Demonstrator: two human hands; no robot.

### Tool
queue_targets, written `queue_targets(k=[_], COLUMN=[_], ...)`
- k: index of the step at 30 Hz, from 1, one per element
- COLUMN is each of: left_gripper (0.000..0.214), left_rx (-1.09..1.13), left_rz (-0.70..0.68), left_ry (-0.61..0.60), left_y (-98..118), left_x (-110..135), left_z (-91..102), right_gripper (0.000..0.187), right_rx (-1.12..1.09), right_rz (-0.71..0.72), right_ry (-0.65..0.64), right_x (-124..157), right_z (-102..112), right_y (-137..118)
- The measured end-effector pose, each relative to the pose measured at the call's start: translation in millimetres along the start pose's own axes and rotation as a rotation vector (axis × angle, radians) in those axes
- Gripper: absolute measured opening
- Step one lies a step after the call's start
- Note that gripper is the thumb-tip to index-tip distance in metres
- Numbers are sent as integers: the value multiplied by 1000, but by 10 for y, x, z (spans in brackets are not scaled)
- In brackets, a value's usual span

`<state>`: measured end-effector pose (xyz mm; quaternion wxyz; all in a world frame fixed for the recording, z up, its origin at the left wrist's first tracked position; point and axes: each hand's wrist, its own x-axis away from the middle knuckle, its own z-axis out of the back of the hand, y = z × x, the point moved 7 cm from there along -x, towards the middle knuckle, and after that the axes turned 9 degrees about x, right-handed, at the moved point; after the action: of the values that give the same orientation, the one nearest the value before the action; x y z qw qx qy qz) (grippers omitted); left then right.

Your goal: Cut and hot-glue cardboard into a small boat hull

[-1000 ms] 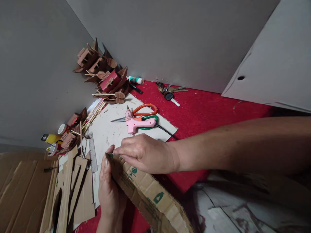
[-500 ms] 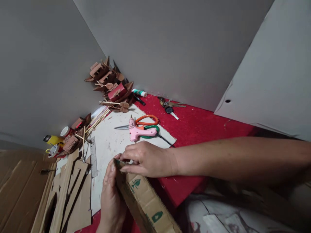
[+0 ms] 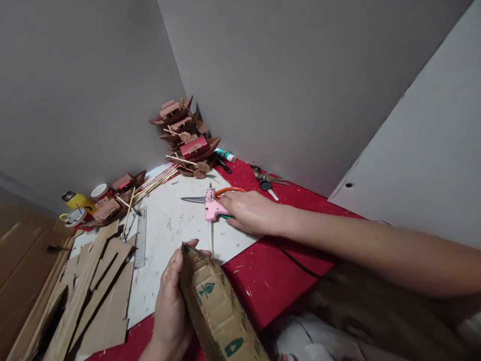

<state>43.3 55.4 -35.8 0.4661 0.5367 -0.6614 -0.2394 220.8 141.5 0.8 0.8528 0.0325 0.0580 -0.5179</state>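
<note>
My left hand [image 3: 173, 296] is closed round the near-left side of a folded cardboard piece [image 3: 214, 296] with green printed marks, its pointed end tilted up and away. Farther off on the white board, my right hand [image 3: 250, 213] has its fingers curled over the handle of a pink hot glue gun [image 3: 213, 209]. Beneath the gun lie scissors [image 3: 193, 199] with orange and green handles, partly covered by my hand. A glue stick [image 3: 211, 238] seems to show below the gun's rear. The gun's black cord [image 3: 298, 260] runs off to the right.
Several model boats [image 3: 193, 148] stand by the corner walls. Keys [image 3: 267, 184], a black marker [image 3: 224, 164] and a glue tube [image 3: 226, 154] lie behind. Left are a ruler [image 3: 140, 238], thin sticks [image 3: 156, 180], cups [image 3: 100, 191], a yellow bottle [image 3: 78, 200] and cardboard strips [image 3: 101, 296].
My right hand has let go of the cardboard's upper end and moved right and away onto the glue gun. The left hand still holds the cardboard. The view has turned slightly.
</note>
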Motion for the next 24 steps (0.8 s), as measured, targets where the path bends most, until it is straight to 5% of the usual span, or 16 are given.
queue_targets(k=[4, 8, 13, 17, 20, 24], left_gripper=[49, 36, 29, 32, 35, 40], left_rx=[38, 80, 59, -1, -20, -16], left_rz=[-1, -19, -47, -87, -77, -109], left_ry=[-7, -69, -111, -114, -95, -22], left_y=[-12, -34, -85, -82, -98, -98], left_x=[22, 29, 1, -29, -45, -58], left_z=[4, -17, 21, 52, 76, 140], right_gripper=[31, 34, 40, 44, 49, 49], right_rx=[-128, -366, -1058, -1336, -1350, -1044], right_rz=[-21, -87, -265, -302, -129, 266], right_ry=[17, 83, 322, 158, -6, 28], right_x=[-24, 46, 297, 413, 461, 562], right_z=[-96, 37, 292, 157, 152, 387], right_y=[78, 294, 552, 414, 156, -235])
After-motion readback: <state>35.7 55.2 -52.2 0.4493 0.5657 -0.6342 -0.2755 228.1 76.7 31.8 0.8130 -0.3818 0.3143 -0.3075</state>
